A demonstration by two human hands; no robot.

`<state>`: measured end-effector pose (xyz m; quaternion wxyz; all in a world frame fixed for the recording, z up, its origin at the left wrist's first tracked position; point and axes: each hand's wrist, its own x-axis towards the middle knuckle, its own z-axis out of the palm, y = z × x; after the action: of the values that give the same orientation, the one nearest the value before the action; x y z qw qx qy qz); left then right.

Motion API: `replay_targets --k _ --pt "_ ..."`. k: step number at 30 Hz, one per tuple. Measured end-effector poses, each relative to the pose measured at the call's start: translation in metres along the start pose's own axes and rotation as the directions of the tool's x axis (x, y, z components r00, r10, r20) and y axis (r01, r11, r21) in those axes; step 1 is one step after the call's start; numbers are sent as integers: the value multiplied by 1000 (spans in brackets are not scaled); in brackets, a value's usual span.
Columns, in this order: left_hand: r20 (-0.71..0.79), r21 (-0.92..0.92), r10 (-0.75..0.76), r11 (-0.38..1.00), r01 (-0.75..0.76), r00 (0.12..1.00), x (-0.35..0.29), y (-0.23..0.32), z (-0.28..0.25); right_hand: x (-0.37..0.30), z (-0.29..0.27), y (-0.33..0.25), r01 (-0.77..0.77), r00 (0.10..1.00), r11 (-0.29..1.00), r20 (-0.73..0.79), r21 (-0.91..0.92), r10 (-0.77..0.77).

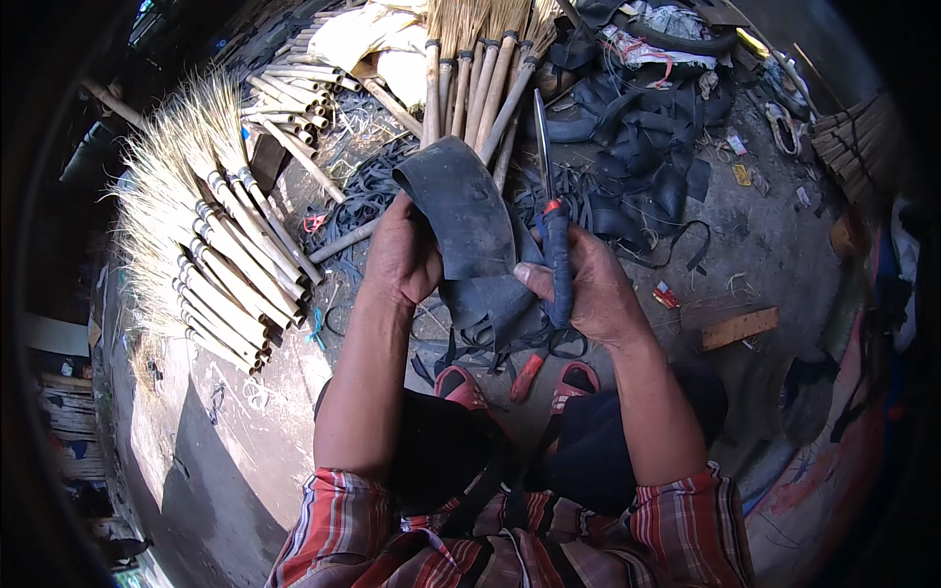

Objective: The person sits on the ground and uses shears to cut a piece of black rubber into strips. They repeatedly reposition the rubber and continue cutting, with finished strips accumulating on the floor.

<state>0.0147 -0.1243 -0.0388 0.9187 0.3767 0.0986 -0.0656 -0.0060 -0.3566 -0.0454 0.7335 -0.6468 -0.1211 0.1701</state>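
My left hand (400,253) is closed on a wide, curved strip of black rubber (463,220) that looks cut from an inner tube. The strip bends over and hangs down between my hands, and it hides most of the left fingers. In my right hand (600,292) is a knife (557,257) with a dark wrapped handle and a red band below the blade. Its long, narrow blade points up and away from me. My right thumb lies by the edge of the rubber strip; whether it presses on the strip I cannot tell.
Grass brooms (230,260) lie in a row at left, with more brooms (480,88) far ahead. Bamboo handles (294,93) are stacked behind. Black rubber scraps (637,147) heap at far right. A red-handled tool (528,377) sits between my feet, and a wooden piece (740,328) lies right.
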Motion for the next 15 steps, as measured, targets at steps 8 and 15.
replay_targets --k 8,15 --pt "202 585 -171 811 22 964 -37 -36 3 18 15 3 39 960 962 -277 272 39" --pt "-22 486 -51 872 55 998 -40 -11 3 13 28 -4 -140 956 987 -247 78 155"
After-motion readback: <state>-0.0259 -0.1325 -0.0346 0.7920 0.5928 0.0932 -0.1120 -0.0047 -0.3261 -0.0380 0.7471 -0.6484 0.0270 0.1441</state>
